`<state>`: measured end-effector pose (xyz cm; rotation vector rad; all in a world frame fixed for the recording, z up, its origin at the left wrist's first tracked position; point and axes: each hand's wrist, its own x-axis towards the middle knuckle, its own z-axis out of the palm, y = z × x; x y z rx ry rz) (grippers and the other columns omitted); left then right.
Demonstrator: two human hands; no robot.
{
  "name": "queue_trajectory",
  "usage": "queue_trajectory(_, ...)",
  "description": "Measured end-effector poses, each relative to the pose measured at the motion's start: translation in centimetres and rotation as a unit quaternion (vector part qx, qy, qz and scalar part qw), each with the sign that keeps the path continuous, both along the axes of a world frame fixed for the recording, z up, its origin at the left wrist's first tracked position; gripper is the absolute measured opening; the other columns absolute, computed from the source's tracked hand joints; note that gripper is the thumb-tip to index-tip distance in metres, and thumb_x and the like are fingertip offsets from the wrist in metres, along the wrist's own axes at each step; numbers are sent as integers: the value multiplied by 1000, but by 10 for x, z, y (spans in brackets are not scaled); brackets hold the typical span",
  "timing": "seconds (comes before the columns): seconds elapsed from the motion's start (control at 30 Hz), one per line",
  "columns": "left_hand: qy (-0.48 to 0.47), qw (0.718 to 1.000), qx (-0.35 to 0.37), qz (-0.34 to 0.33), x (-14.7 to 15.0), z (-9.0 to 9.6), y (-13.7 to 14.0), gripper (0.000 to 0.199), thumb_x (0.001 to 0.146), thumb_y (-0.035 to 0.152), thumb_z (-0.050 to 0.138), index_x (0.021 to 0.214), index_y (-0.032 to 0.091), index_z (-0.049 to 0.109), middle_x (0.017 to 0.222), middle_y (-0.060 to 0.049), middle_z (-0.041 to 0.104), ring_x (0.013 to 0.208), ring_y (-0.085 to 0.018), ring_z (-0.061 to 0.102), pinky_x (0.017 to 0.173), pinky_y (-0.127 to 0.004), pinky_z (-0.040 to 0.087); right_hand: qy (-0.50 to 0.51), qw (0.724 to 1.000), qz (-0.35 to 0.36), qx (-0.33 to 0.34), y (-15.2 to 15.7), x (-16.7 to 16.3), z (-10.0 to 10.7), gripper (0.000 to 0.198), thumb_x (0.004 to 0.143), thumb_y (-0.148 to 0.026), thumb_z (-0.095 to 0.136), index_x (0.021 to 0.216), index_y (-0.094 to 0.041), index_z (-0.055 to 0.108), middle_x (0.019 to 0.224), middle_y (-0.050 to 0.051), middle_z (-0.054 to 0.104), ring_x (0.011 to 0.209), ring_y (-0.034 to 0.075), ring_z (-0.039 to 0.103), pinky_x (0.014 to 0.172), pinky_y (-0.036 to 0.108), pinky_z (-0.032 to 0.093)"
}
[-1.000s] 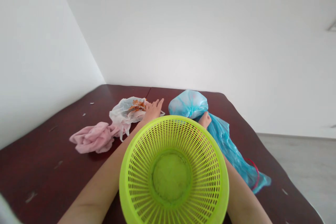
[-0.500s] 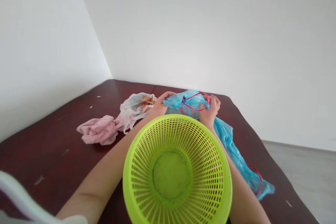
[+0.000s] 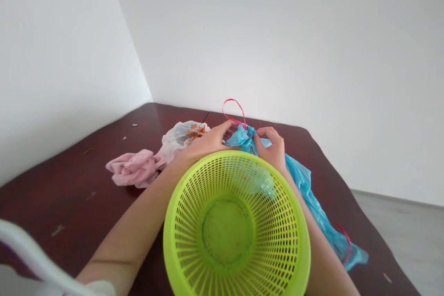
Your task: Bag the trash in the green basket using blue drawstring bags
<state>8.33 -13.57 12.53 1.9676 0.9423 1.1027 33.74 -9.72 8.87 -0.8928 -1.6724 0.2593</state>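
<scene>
Beyond the green plastic basket [image 3: 227,229], both hands are at a blue plastic bag [image 3: 239,138] with a red drawstring [image 3: 233,100] looping up from its gathered neck. My right hand [image 3: 272,145] pinches the bunched plastic between thumb and fingers. On the other side, my left hand [image 3: 222,135] is closed around the bag's left part, its fingertips partly behind the plastic. The basket's rim hides the lower part of the bag, though some blue shows through its slots. A second stretch of blue plastic [image 3: 312,201] with a red string trails along the right forearm.
A white plastic bag [image 3: 176,138] with orange-brown bits lies left of my left hand, touching a crumpled pink cloth [image 3: 135,168]. The dark red table [image 3: 69,194] meets white walls. A white curved object [image 3: 34,254] crosses the lower left corner.
The bag's neck is now gathered tighter, and the red loop has swung from lying over the right side to standing up on the left. My hands have come closer together.
</scene>
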Motion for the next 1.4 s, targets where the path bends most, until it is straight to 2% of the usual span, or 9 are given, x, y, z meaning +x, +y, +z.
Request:
queue_trajectory(0.13, 9, 993, 103, 57, -7, 8, 1, 77, 87, 42, 108, 152, 31, 69, 155, -15, 77, 139, -33, 77, 118, -49, 65, 31, 999, 17, 6, -1, -1, 2, 19, 105, -36, 71, 89, -30, 65, 95, 3, 73, 90, 24, 69, 88, 42, 58)
queue_trajectory(0.27, -7, 972, 175, 156, -8, 11, -1, 43, 99, 47, 99, 122, 26, 70, 111, -4, 80, 97, -20, 77, 94, -36, 65, 80, 996, 35, -16, -5, -4, 3, 19, 108, -45, 72, 96, -30, 70, 97, 3, 77, 90, 24, 72, 88, 43, 62)
queue_trajectory(0.43, 50, 981, 150, 112, -1, 12, -5, 36, 100, 43, 97, 123, 26, 76, 119, -6, 84, 104, -24, 79, 96, -39, 65, 89, 988, 103, -73, -8, -4, 4, 18, 104, -48, 79, 110, -30, 77, 114, 7, 86, 102, 26, 81, 98, 46, 68)
queue_trajectory(0.6, 38, 987, 111, 106, 6, 2, 6, 29, 101, 36, 92, 124, 27, 77, 114, -5, 86, 102, -24, 80, 97, -40, 65, 45, 978, 173, -109, -4, -2, 1, 37, 101, -48, 86, 136, -34, 82, 134, 6, 88, 119, 28, 84, 111, 49, 69)
queue_trajectory(0.77, 12, 978, 146, 145, 4, -7, 17, 21, 107, 32, 85, 126, 27, 77, 103, -2, 80, 91, -20, 73, 86, -35, 59, 61, 988, 101, -97, 2, 0, -2, 20, 104, -47, 82, 100, -28, 80, 99, 4, 86, 96, 26, 83, 97, 45, 69)
queue_trajectory(0.93, 50, 950, 217, 218, -15, -4, 22, 10, 112, 26, 76, 120, 26, 82, 101, -2, 77, 92, -20, 69, 80, -33, 52, 153, 987, 31, -49, 7, 7, 2, 25, 105, -49, 80, 97, -26, 73, 94, 4, 83, 85, 22, 78, 80, 38, 65)
queue_trajectory(1.07, 68, 926, 249, 277, -31, 5, 21, 19, 108, 15, 70, 107, 25, 86, 104, -5, 75, 91, -20, 67, 75, -31, 50, 251, 965, 32, -67, 5, 15, 9, 30, 109, -53, 81, 104, -26, 68, 104, 6, 86, 81, 19, 80, 84, 39, 69)
queue_trajectory(1.27, -45, 971, 161, 172, -23, 12, 18, 16, 112, 23, 68, 105, 24, 83, 107, -5, 84, 97, -20, 75, 82, -30, 58, 145, 974, 144, -102, 1, 7, 7, 32, 107, -54, 83, 126, -28, 80, 139, 11, 88, 121, 27, 85, 106, 47, 69)
queue_trajectory(1.4, -74, 989, 81, 95, -12, 11, 19, 19, 112, 28, 67, 107, 22, 84, 107, -7, 87, 97, -21, 79, 90, -34, 63, 6, 983, 123, -134, 7, -4, -9, 35, 98, -50, 83, 128, -33, 85, 113, 3, 88, 105, 27, 81, 101, 47, 67)
